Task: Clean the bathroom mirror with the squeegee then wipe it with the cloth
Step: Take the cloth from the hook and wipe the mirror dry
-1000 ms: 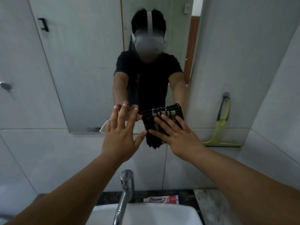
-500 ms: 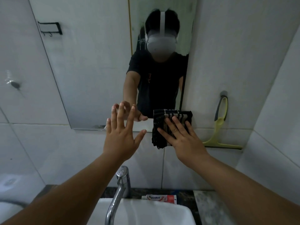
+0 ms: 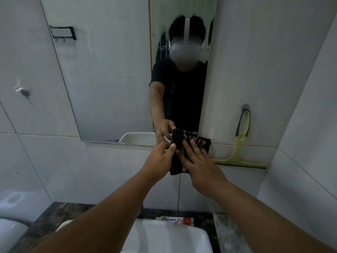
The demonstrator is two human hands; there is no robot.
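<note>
The mirror (image 3: 109,70) hangs on the tiled wall above the sink. A black striped cloth (image 3: 204,142) lies folded against the mirror's lower right corner and the tile below it. My right hand (image 3: 198,161) presses flat on the cloth with fingers spread. From the left, my left hand (image 3: 160,156) has its thumb on the cloth's left edge and its fingers behind it. The yellow-green squeegee (image 3: 238,148) hangs by its dark handle from a wall hook, just right of the cloth, and neither hand touches it.
A white sink (image 3: 169,236) sits below my arms, with a toothpaste tube (image 3: 175,220) behind it on the dark marbled counter (image 3: 54,216). A side wall closes in on the right. The mirror reflects a person with a headset and a black hook rack (image 3: 63,32).
My left hand moved right from the open mirror glass and took the cloth's left edge. My right hand with the cloth shifted slightly right and down. My view swung left.
</note>
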